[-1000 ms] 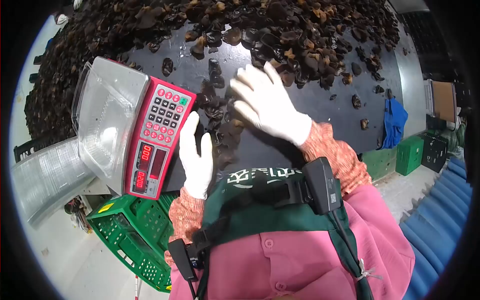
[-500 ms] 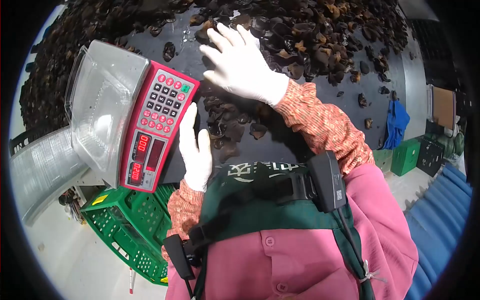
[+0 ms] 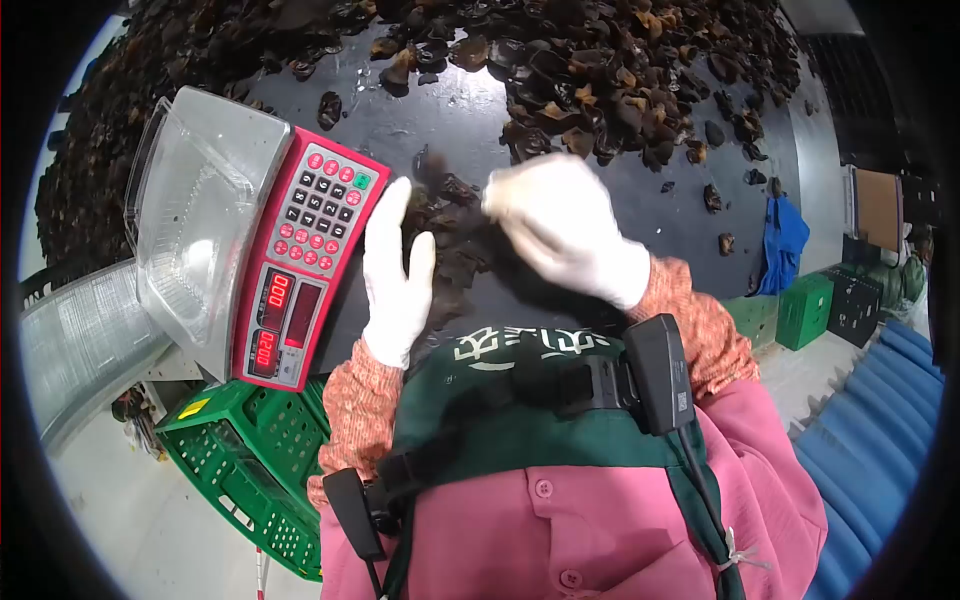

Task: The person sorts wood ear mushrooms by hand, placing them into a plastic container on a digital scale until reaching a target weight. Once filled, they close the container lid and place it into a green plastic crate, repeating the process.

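My left hand (image 3: 395,275), in a white glove, is beside the right edge of the red scale (image 3: 310,215), its thumb and fingers apart with nothing between them. A clear plastic tray (image 3: 205,200) sits on the scale. My right hand (image 3: 560,225), gloved too, is over the dark table (image 3: 440,115) with its fingers curled in; whatever it holds, if anything, is hidden. Between my hands lies a small heap of dark, wet-looking pieces (image 3: 460,265).
Large piles of dark brown pieces (image 3: 620,85) cover the far side. Stacked clear trays (image 3: 90,330) stand at left above a green crate (image 3: 245,460). A blue cloth (image 3: 783,240) hangs at the right edge, near a green box (image 3: 804,310).
My right hand has moved from the far part of the table back towards my body and to the right, and its spread fingers have curled in. My left hand has barely moved.
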`<state>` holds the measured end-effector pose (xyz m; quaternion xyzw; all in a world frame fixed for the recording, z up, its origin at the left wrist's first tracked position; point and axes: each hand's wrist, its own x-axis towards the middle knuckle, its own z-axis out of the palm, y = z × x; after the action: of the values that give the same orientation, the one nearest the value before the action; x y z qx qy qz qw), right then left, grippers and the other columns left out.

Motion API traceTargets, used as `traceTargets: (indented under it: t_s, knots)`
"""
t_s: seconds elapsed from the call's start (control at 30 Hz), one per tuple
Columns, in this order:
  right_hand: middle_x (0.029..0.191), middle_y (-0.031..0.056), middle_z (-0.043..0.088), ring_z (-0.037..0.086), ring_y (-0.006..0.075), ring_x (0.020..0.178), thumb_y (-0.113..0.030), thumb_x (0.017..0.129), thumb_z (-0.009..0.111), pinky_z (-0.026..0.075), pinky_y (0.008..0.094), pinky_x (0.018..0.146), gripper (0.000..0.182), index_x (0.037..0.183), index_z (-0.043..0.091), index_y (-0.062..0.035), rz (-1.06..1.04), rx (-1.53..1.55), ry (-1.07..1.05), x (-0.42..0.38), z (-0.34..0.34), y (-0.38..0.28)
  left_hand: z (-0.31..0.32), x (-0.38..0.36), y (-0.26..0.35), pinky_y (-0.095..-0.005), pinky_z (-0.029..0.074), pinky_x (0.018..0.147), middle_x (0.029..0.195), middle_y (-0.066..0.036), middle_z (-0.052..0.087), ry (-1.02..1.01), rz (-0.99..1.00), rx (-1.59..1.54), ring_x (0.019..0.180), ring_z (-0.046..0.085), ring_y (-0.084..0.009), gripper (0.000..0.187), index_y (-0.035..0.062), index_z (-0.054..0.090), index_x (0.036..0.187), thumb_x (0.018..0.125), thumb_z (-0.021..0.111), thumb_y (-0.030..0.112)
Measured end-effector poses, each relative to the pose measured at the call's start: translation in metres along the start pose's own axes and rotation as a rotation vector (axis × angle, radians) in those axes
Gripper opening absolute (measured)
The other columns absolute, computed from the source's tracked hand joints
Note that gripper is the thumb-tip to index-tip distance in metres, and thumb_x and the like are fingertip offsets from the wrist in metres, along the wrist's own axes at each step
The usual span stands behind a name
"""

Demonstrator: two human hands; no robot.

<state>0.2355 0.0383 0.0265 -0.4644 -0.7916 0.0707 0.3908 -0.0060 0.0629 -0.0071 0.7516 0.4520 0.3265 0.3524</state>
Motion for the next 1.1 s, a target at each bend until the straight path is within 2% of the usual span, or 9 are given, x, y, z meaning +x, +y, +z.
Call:
traceTargets:
  t_s: [0.1, 0.23, 0.3, 0.37, 0.47, 0.6, 0.7, 0.83, 1.1]
  knots:
    - [0.136, 0.0141, 0.061, 0.051, 0.0342, 0.134, -0.019, 0.083, 0.074, 0.032, 0.0560, 0.117, 0.024, 0.102, 0.069, -0.0061, 0.189, -0.483, -0.031, 0.027, 0.001, 0.029, 0.010, 0.014, 0.002, -0.0444, 0.038, 0.117, 0.151, -0.023, 0.050, 0.040, 0.024, 0.070, 0.139, 0.049, -0.0386, 0.060, -0.0020, 0.044, 0.152, 0.098, 0.064, 0.014]
    - [0.137, 0.0208, 0.063, 0.043, 0.0351, 0.146, -0.017, 0.081, 0.071, 0.018, 0.0610, 0.125, 0.019, 0.092, 0.066, -0.0024, 0.152, -0.627, -0.220, 0.023, 0.015, 0.042, 0.015, 0.020, 0.005, -0.0449, 0.041, 0.114, 0.147, -0.023, 0.054, 0.012, -0.008, 0.193, 0.135, 0.052, -0.0377, 0.059, -0.0021, 0.047, 0.150, 0.098, 0.067, 0.018]
    - [0.122, 0.0160, 0.069, 0.053, 0.0324, 0.136, -0.014, 0.078, 0.070, 0.026, 0.0575, 0.123, 0.017, 0.091, 0.066, -0.0034, 0.099, -0.584, -0.134, 0.016, 0.018, 0.036, 0.014, 0.025, 0.003, -0.0451, 0.042, 0.113, 0.145, -0.023, 0.056, -0.003, -0.009, 0.204, 0.133, 0.054, -0.0370, 0.058, -0.0020, 0.048, 0.149, 0.098, 0.068, 0.018]
    - [0.103, 0.0119, 0.069, 0.062, 0.0316, 0.116, -0.013, 0.077, 0.072, 0.042, 0.0506, 0.110, 0.016, 0.088, 0.064, -0.0051, 0.105, -0.429, -0.126, 0.009, 0.014, 0.027, 0.014, 0.029, 0.007, -0.0455, 0.043, 0.110, 0.142, -0.022, 0.057, -0.014, 0.010, 0.189, 0.129, 0.055, -0.0373, 0.059, -0.0022, 0.050, 0.148, 0.096, 0.070, 0.017]
    - [0.085, 0.0100, 0.061, 0.060, 0.0302, 0.090, -0.014, 0.075, 0.075, 0.047, 0.0420, 0.082, 0.016, 0.084, 0.062, -0.0074, 0.169, -0.194, -0.182, -0.005, 0.008, 0.007, 0.015, 0.032, 0.010, -0.0448, 0.044, 0.108, 0.136, -0.020, 0.060, -0.055, 0.089, 0.244, 0.126, 0.056, -0.0363, 0.055, -0.0003, 0.055, 0.141, 0.092, 0.073, 0.017]
    - [0.092, 0.0119, 0.067, 0.064, 0.0331, 0.091, -0.033, 0.091, 0.069, 0.053, 0.0420, 0.084, 0.027, 0.097, 0.070, -0.0061, 0.259, 0.125, -0.406, -0.011, -0.010, -0.016, 0.015, 0.031, 0.012, -0.0420, 0.046, 0.102, 0.116, -0.012, 0.066, -0.068, 0.173, 0.346, 0.120, 0.059, -0.0322, 0.028, 0.0071, 0.071, 0.113, 0.085, 0.076, 0.012]
    - [0.095, 0.0142, 0.069, 0.067, 0.0354, 0.092, -0.030, 0.095, 0.065, 0.055, 0.0436, 0.082, 0.026, 0.103, 0.071, -0.0062, 0.461, 0.352, -0.285, -0.001, -0.008, 0.004, 0.004, 0.026, 0.013, -0.0427, 0.045, 0.104, 0.115, -0.012, 0.067, -0.157, 0.056, 0.203, 0.120, 0.060, -0.0324, 0.023, 0.0064, 0.070, 0.108, 0.085, 0.076, 0.010]
    - [0.090, 0.0118, 0.067, 0.069, 0.0325, 0.083, -0.018, 0.088, 0.069, 0.055, 0.0432, 0.074, 0.011, 0.095, 0.069, -0.0081, 0.361, 0.013, -0.225, 0.004, 0.022, 0.032, 0.007, 0.012, 0.010, -0.0426, 0.044, 0.107, 0.115, -0.011, 0.068, -0.037, 0.096, 0.217, 0.124, 0.059, -0.0315, 0.019, 0.0055, 0.069, 0.105, 0.087, 0.074, 0.007]
    - [0.082, 0.0132, 0.064, 0.068, 0.0342, 0.075, -0.012, 0.084, 0.066, 0.054, 0.0451, 0.065, 0.007, 0.087, 0.065, -0.0063, 0.180, -0.165, -0.304, 0.013, 0.050, 0.033, 0.008, 0.013, 0.007, -0.0430, 0.045, 0.107, 0.117, -0.013, 0.069, -0.038, 0.085, 0.212, 0.124, 0.061, -0.0331, 0.021, 0.0033, 0.069, 0.106, 0.087, 0.075, 0.006]
